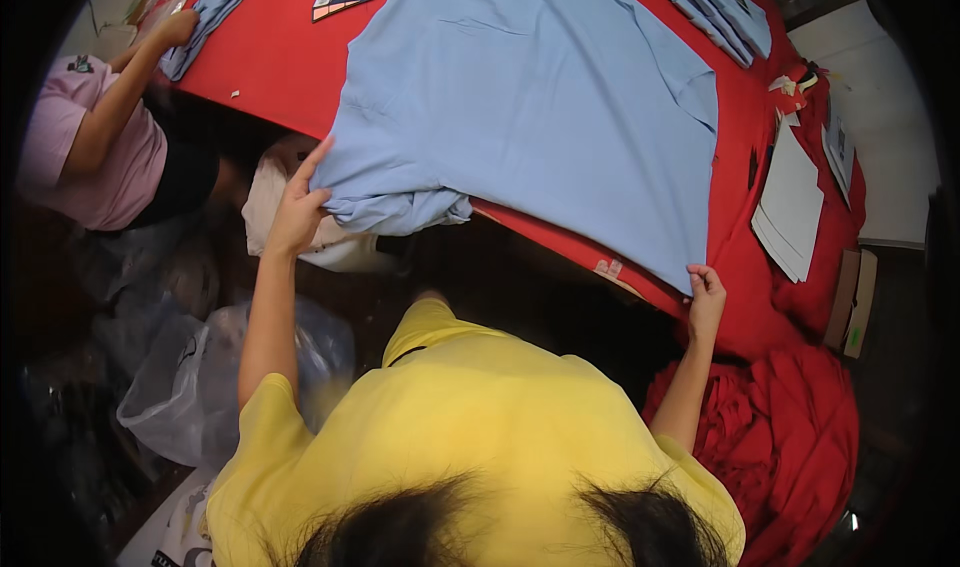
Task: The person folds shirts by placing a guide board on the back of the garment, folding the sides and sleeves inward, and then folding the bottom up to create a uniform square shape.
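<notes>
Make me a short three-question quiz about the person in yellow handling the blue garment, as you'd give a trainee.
1. What do the right hand's fingers pinch?
A) a clear plastic bag
B) a corner of the light-blue garment
C) a white sheet
2. True or false: the white sheets lie to the left of that garment.
3. Fill in the colour: the garment is spread over a ____ work surface.

Key: 1. B. 2. False; the white sheets lie to its right. 3. Red.
</notes>
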Tool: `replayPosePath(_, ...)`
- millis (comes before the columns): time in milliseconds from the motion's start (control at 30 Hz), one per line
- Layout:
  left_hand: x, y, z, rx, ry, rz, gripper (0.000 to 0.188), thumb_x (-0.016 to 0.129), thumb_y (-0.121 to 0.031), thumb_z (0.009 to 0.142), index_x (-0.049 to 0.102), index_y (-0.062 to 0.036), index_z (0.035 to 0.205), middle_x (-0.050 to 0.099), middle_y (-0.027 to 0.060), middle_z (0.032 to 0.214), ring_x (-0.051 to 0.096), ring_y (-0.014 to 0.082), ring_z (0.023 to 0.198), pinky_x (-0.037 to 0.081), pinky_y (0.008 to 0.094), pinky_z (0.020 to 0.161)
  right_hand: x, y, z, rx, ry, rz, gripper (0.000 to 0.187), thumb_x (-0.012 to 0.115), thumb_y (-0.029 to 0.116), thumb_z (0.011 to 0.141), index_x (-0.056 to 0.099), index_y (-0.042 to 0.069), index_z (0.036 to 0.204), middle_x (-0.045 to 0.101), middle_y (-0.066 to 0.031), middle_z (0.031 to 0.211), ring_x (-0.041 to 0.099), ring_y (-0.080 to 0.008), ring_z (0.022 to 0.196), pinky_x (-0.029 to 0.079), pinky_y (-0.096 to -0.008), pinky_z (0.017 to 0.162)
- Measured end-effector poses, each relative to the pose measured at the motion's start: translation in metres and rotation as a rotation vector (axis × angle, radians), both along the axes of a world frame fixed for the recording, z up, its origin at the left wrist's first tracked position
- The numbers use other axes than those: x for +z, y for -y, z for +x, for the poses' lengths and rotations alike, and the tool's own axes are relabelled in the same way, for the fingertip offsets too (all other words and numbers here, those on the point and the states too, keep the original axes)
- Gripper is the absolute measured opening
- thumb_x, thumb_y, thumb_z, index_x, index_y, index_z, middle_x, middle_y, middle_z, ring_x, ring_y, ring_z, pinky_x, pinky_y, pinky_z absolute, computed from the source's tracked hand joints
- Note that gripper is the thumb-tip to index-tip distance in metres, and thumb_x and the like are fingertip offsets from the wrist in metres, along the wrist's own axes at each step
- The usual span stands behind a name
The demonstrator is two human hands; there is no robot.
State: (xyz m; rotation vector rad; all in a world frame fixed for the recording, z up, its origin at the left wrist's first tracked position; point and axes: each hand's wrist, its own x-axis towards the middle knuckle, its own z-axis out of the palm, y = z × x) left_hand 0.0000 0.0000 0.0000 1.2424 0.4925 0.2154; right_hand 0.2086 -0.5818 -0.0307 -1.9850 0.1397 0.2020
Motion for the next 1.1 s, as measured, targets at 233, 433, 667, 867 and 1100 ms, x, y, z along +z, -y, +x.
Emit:
replayPosePath(233,0.026,-0.022,-0.029,-0.101,-0.185,0.260,0.066,0.048,0.007,0.077,0.040,-0.0001,0.141,0.049,0.0138,0.135,0.052,0.0196,0.117,0.041,0.0282,0.097,0.046,-0.026,-0.008,0.425,-0.277,-0.605,0.016,0.061,0.014,0.088,0.064,-0.002,0.091,0.059,-0.0072,0.082,0.061,-0.0201,0.075,0.049,-0.0321,0.059)
replayPosePath(433,-0.015,-0.070,0.008,0.184,-0.307,1.236,0.029,0.055,-0.011,0.088,0.063,-0.0036,0.115,0.064,0.0166,0.111,0.063,0.0301,0.099,0.049,0.0373,0.086,0.048,-0.103,0.033,0.372,0.482,-0.656,0.020,0.057,0.017,0.091,0.064,0.000,0.098,0.061,-0.0157,0.102,0.057,-0.0326,0.098,0.045,-0.0397,0.085)
replayPosePath(667,-0.058,-0.068,0.132,0.016,-0.376,1.687,0.051,0.043,-0.038,0.098,0.039,-0.0162,0.144,0.034,0.0088,0.151,0.026,0.0234,0.142,0.015,0.0513,0.115,-0.019,-0.164,0.091,0.315,0.768,-0.876,0.047,0.049,0.032,0.097,0.049,0.003,0.133,0.043,-0.0160,0.143,0.036,-0.0324,0.133,0.025,-0.0476,0.111)
replayPosePath(867,-0.060,-0.065,0.137,0.018,-0.345,1.751,0.052,0.048,-0.035,0.095,0.043,-0.0098,0.140,0.040,0.0100,0.147,0.032,0.0257,0.138,0.013,0.0554,0.114,-0.031,-0.121,0.070,-0.025,0.380,-1.087,0.059,0.048,0.041,0.095,0.042,0.005,0.140,0.032,-0.0152,0.150,0.026,-0.0336,0.140,0.017,-0.0498,0.113)
replayPosePath(1100,-0.021,-0.075,0.203,0.052,0.018,1.531,0.030,0.059,-0.014,0.087,0.062,-0.0036,0.115,0.058,0.0122,0.121,0.050,0.0299,0.116,0.037,0.0452,0.101,0.014,-0.155,0.170,-0.186,0.436,-0.791,0.044,0.061,0.036,0.088,0.058,0.008,0.122,0.060,-0.0139,0.118,0.051,-0.0341,0.112,0.039,-0.0459,0.097)
